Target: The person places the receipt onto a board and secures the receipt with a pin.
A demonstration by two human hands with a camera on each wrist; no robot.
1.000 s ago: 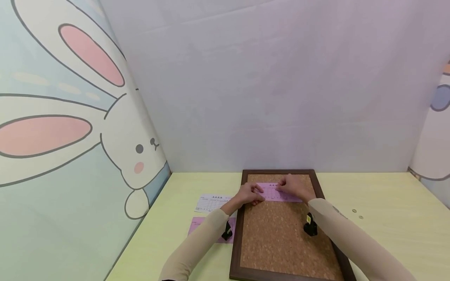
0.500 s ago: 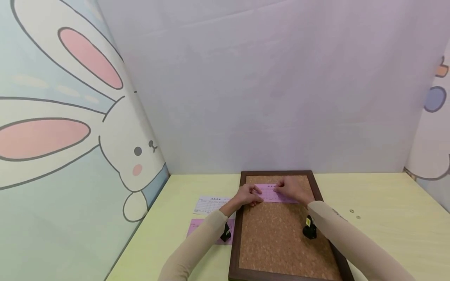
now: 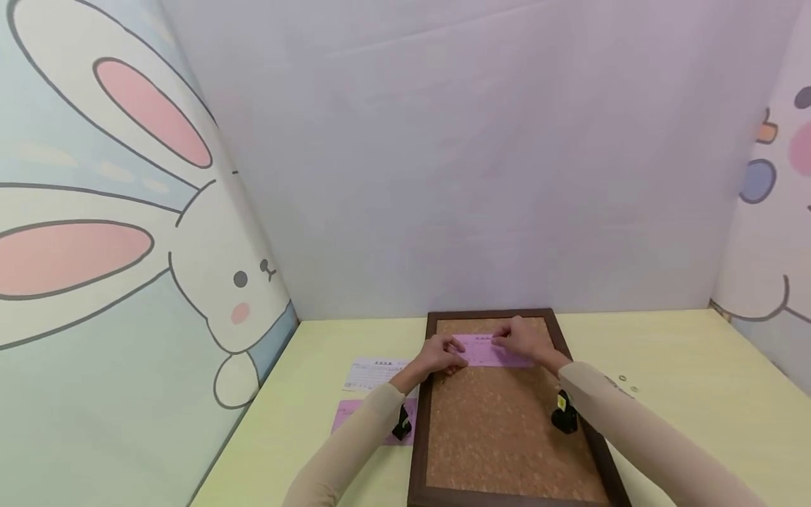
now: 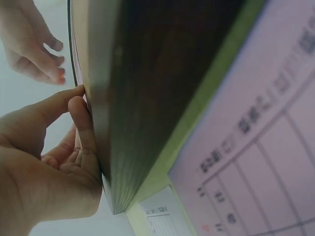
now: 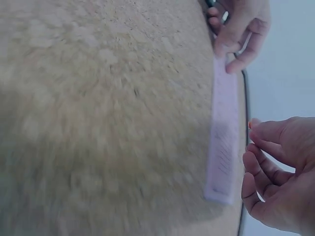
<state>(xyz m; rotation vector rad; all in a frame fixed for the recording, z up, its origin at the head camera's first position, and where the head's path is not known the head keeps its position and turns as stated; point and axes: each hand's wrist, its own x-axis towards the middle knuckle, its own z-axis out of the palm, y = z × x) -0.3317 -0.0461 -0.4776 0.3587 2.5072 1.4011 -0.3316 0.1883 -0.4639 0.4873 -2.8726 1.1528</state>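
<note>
A pink printed slip [image 3: 481,351] lies across the upper part of a cork board [image 3: 507,429] with a dark brown frame. My left hand [image 3: 441,353] touches the slip's left end; in the right wrist view its thumb and finger press down there. Above the slip's middle is my right hand [image 3: 524,338]. In the right wrist view, the right hand [image 5: 285,172] pinches a small orange-red piece [image 5: 250,125] between thumb and forefinger, apart from the slip. Most of that piece is hidden by the fingertips, so its kind cannot be told.
Left of the board, a white printed slip [image 3: 370,373] and another pink slip [image 3: 345,412] lie on the pale yellow table [image 3: 285,451]. Two small ring-like pieces [image 3: 623,378] lie to the right of the board. A white curtain [image 3: 481,176] stands behind the table.
The head view has shifted slightly, so the whole scene sits a little further left. Both hands keep nearly the same places at the slip.
</note>
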